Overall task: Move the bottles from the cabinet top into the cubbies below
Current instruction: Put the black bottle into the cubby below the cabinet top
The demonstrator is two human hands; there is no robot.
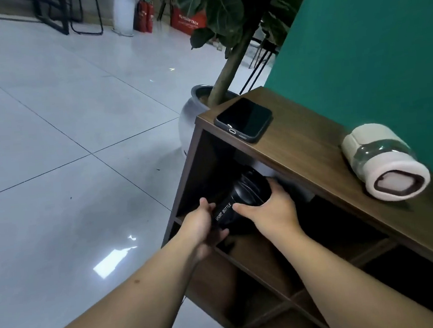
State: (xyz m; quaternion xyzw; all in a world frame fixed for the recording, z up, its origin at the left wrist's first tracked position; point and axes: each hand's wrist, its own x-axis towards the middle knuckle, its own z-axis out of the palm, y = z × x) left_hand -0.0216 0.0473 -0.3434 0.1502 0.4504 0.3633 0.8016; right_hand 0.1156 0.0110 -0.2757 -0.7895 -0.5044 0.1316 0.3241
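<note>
- The black bottle (235, 201) (white lettering on its side read "SPORT BOTTLE") sat at the mouth of the upper-left cubby (210, 169) of the wooden cabinet (301, 161), tilted with its cap end pointing into the opening toward one o'clock.
- The left hand (202, 225) was closed around the bottle's base end, at seven o'clock from the lettering, fingers wrapped over the top and thumb underneath.
- The right hand (269, 206) clasped the bottle's upper body from the four o'clock side, thumb lying across the dark barrel and fingers curled behind it, out of sight.
- On the cabinet top, at three o'clock from the hands, a white bottle (385, 164) with a clear middle band stood against the green wall (370, 45).
- A dark phone (244, 119) lay flat near the top's left corner, at twelve o'clock from the black bottle and well apart from the white one.
- The lower cubbies (268, 285) opened below the hands at six o'clock; their contents were too dark to tell.
- A potted plant (199, 105) stood on the tiled floor (62, 125) just beside the cabinet's far end, at eleven o'clock.
</note>
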